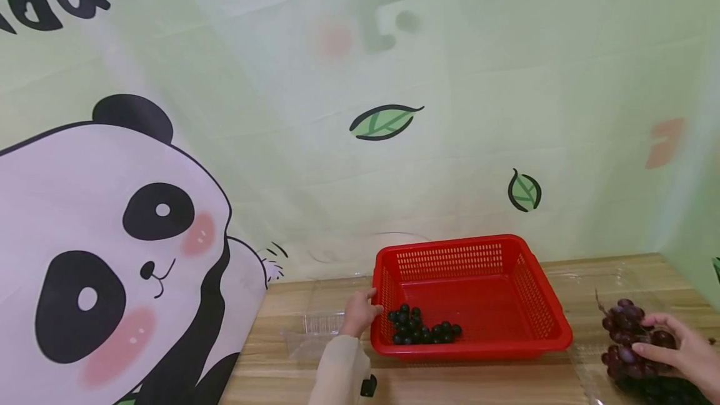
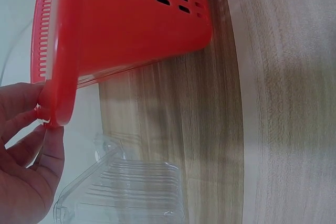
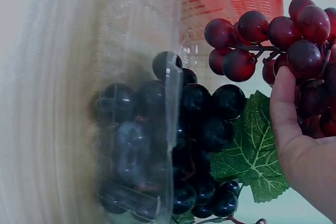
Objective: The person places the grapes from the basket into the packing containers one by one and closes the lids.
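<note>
L. hand (image 1: 360, 312) pinched the red basket (image 1: 540, 311) rim while r. hand (image 1: 683, 345) curled round red grapes (image 1: 627, 330), w/ lift toward basket seemingly due next.

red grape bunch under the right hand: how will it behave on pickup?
The red grape bunch hangs from thin stems, so it will probably droop and swing instead of lifting stiffly. The right hand cups it from the side; loose grapes could detach and, being round, roll across the wooden table. Their glossy skins look somewhat slippery and likely bruise under a tight squeeze.
</note>
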### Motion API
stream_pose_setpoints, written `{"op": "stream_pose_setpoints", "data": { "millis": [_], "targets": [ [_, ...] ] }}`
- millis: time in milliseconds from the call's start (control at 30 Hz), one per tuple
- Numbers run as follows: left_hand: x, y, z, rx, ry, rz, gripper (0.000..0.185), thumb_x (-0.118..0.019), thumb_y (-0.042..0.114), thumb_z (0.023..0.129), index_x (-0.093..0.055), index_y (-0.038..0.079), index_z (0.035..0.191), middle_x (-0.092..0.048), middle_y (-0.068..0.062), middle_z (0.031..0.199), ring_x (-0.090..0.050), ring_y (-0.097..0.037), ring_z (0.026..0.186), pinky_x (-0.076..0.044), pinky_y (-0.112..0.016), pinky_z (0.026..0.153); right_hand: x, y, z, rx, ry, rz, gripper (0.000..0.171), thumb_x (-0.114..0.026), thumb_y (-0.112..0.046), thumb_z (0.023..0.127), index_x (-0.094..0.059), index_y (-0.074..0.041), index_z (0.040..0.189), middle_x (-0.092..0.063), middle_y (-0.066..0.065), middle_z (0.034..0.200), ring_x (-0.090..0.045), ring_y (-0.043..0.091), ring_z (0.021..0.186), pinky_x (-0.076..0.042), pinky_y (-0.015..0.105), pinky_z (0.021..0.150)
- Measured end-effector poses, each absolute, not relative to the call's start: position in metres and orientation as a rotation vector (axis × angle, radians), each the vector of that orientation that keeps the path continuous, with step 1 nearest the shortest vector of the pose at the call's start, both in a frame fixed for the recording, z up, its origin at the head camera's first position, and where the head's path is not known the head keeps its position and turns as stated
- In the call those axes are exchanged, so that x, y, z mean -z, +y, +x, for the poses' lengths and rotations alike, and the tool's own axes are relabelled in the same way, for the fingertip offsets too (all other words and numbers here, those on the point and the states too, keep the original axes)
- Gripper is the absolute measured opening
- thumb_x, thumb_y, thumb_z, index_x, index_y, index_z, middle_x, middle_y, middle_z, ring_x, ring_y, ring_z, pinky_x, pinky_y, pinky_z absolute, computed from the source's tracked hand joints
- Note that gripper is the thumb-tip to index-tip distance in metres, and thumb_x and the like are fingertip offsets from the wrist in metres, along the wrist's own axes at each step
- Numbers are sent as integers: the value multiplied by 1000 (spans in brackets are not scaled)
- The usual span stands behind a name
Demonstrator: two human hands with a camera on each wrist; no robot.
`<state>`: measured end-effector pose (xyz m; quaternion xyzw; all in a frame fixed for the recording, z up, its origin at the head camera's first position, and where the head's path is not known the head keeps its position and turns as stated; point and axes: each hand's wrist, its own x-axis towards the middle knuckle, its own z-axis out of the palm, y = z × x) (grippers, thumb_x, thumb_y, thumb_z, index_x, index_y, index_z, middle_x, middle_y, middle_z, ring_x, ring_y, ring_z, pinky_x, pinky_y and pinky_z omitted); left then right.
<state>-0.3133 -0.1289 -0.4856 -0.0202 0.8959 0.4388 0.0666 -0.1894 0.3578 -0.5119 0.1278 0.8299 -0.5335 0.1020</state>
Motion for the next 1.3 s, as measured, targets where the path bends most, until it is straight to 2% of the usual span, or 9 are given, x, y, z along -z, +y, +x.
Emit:
{"op": "stream_pose_setpoints", "data": {
  "millis": [133, 267, 533, 700, 867, 1000, 1167, 1300],
  "targets": [
    [486, -129, -313, -1320, 2703, -70, 50, -61, 4, 80, -45, 2, 128, -56, -17, 116, -59, -18, 78, -53, -36, 71, 513, 356, -186, 1564, 2445, 367, 66, -64, -33, 79, -25, 9, 112, -27, 34, 114, -51, 27, 85, -51, 41, 65],
    [486, -128, -313, -1311, 2706, -90, 50, -61, 5, 81, -45, 4, 128, -57, -15, 116, -59, -17, 78, -53, -35, 71, 516, 356, -184, 1535, 2443, 355, 68, -64, -36, 79, -25, 10, 112, -33, 31, 110, -50, 23, 84, -51, 40, 65],
    [485, -128, -315, -1292, 2703, -83, 49, -60, 4, 81, -46, 2, 127, -56, -18, 115, -59, -18, 77, -53, -35, 71, 523, 354, -182, 1494, 2433, 333, 72, -63, -37, 79, -23, 11, 115, -25, 37, 115, -48, 37, 91, -51, 40, 66],
    [485, -129, -316, -1295, 2696, -72, 49, -60, 3, 81, -46, 1, 127, -56, -18, 115, -59, -18, 77, -53, -35, 70, 519, 348, -178, 1514, 2406, 305, 67, -61, -33, 82, -23, 12, 114, -23, 38, 115, -51, 31, 89, -51, 40, 68],
    [485, -128, -314, -1297, 2704, -99, 49, -60, 3, 81, -46, 3, 128, -56, -17, 116, -59, -17, 78, -53, -35, 71, 517, 342, -176, 1460, 2452, 265, 64, -60, -32, 83, -24, 12, 114, -26, 37, 114, -52, 29, 87, -51, 37, 67],
    [486, -127, -313, -1296, 2713, -100, 49, -60, 4, 81, -46, 3, 128, -56, -16, 117, -59, -18, 78, -53, -35, 72, 522, 342, -178, 1344, 2580, 193, 62, -59, -34, 82, -29, 11, 112, -32, 35, 112, -49, 34, 90, -48, 33, 64],
    [486, -128, -312, -1306, 2704, -95, 50, -61, 4, 81, -45, 3, 128, -56, -16, 117, -59, -18, 79, -53, -36, 72, 526, 340, -182, 1229, 2635, 150, 67, -60, -41, 80, -31, 10, 112, -35, 35, 112, -45, 42, 95, -45, 37, 68],
    [486, -127, -313, -1315, 2699, -106, 50, -61, 5, 81, -45, 4, 128, -56, -15, 117, -60, -18, 79, -53, -37, 72, 525, 336, -184, 1199, 2608, 130, 71, -60, -45, 78, -31, 11, 112, -37, 35, 111, -44, 44, 97, -45, 40, 69]
  ]
}}
